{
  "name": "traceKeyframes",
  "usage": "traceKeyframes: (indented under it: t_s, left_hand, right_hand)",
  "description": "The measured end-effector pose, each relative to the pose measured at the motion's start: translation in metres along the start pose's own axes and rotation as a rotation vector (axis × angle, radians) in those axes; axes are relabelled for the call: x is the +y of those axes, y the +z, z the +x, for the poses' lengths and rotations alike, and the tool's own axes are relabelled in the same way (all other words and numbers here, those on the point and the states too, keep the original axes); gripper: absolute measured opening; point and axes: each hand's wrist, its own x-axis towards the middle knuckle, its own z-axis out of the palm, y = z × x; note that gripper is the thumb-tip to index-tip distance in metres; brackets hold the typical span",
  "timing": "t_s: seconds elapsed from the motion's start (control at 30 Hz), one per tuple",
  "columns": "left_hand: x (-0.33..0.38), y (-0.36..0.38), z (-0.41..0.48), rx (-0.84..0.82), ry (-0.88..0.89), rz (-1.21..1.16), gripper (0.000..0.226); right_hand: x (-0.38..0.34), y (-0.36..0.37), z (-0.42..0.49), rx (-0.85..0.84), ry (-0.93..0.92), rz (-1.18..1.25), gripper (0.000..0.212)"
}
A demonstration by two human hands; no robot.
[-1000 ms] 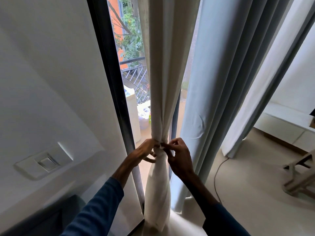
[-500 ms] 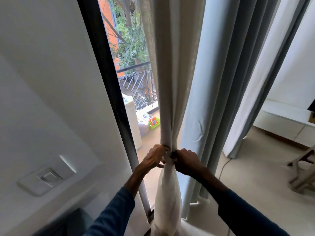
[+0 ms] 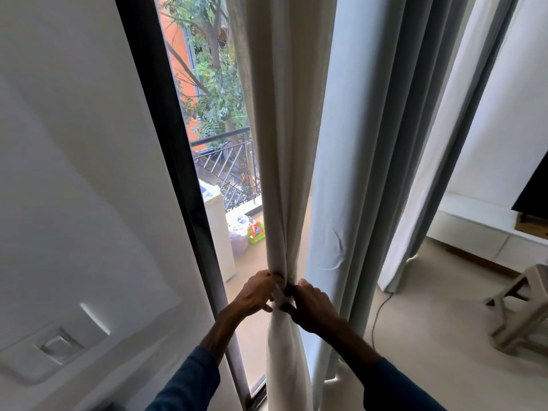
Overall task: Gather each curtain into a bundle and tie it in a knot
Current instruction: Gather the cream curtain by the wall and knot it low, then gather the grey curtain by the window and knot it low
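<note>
The cream curtain (image 3: 281, 143) hangs in front of me in long soft folds, a matte woven cloth that narrows to a tight waist where I hold it, then swells again below into a paler, smoother bulge that reaches the floor; just to its right the pale blue-grey curtain (image 3: 355, 143) falls loose in deep, heavy pleats, ungathered. My left hand (image 3: 256, 292) is closed around the left side of the pinched waist, fingers (image 3: 271, 278) curled over the cloth and thumb tucked under; my right hand (image 3: 311, 304) presses in from the other side, knuckles up, fingers bent into the same gather (whether a loop is already formed between my hands I cannot tell, as they cover it); both hands touch the fabric and nearly meet each other. Dark blue sleeves (image 3: 189, 381) cover my forearms. To the left stands the black window frame (image 3: 166, 143), smooth and straight, against a plain white wall (image 3: 74, 173); through the glass a black iron balcony railing (image 3: 228, 161) with slanted bars shows before green foliage. On the right, a thin cable (image 3: 378, 315) trails across the beige floor (image 3: 430, 336).
</note>
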Motion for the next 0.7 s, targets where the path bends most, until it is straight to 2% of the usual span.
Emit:
traceKeyframes:
  t_s: [0.07, 0.13, 0.17, 0.2, 0.3, 0.37, 0.5, 0.7]
  left_hand:
    - [-0.006, -0.005, 0.003, 0.045, 0.061, 0.221, 0.041]
    - [-0.01, -0.011, 0.003, 0.16, 0.05, 0.692, 0.06]
    - [-0.011, -0.012, 0.002, 0.205, 0.037, 0.884, 0.06]
    - [-0.01, -0.01, 0.001, 0.216, 0.036, 0.975, 0.055]
    - [0.009, 0.005, -0.01, 0.091, 0.161, 0.857, 0.033]
    - [0.033, 0.018, -0.007, 0.104, 0.328, 0.769, 0.035]
    - [0.107, 0.021, 0.017, 0.319, 0.609, 0.768, 0.068]
    - [0.253, -0.016, 0.051, 0.531, 0.873, 0.597, 0.072]
  right_hand:
    - [0.006, -0.003, 0.01, -0.026, -0.039, 0.03, 0.044]
    - [0.011, -0.012, 0.016, 0.009, -0.09, 0.13, 0.038]
    - [0.014, -0.019, 0.018, 0.04, -0.107, 0.19, 0.034]
    - [0.018, -0.026, 0.02, 0.078, -0.119, 0.235, 0.033]
    - [0.027, -0.052, 0.022, 0.216, -0.107, 0.293, 0.031]
    - [0.033, -0.081, 0.027, 0.315, -0.1, 0.302, 0.029]
    - [0.035, -0.164, 0.04, 0.538, -0.125, 0.328, 0.028]
    - [0.034, -0.307, 0.064, 0.93, -0.247, 0.285, 0.027]
